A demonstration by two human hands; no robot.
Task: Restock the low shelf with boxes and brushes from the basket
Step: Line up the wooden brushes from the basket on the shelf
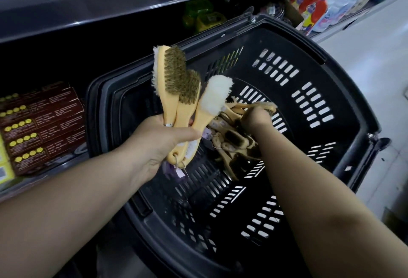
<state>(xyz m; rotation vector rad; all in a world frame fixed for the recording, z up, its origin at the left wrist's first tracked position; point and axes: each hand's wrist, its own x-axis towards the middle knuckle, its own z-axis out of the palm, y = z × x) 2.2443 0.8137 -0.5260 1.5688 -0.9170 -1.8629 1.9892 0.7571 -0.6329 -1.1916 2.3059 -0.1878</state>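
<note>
My left hand (159,145) grips three wooden-handled brushes (176,83) by their handles, bristles up, above the left rim of the black plastic basket (331,105). Two have brown bristles and one a white fluffy head; purple tags hang from the handles. My right hand (257,118) reaches down into the basket and curls round brushes in the pile of brushes (231,143) on its floor. Dark red boxes (44,127) with yellow dots are stacked on the low shelf at the left.
A grey upper shelf (88,8) overhangs the low shelf. Green packages (201,14) sit deep on the shelf behind the basket. Red and white detergent bottles (318,5) stand at the top right. Pale floor (375,61) lies to the right.
</note>
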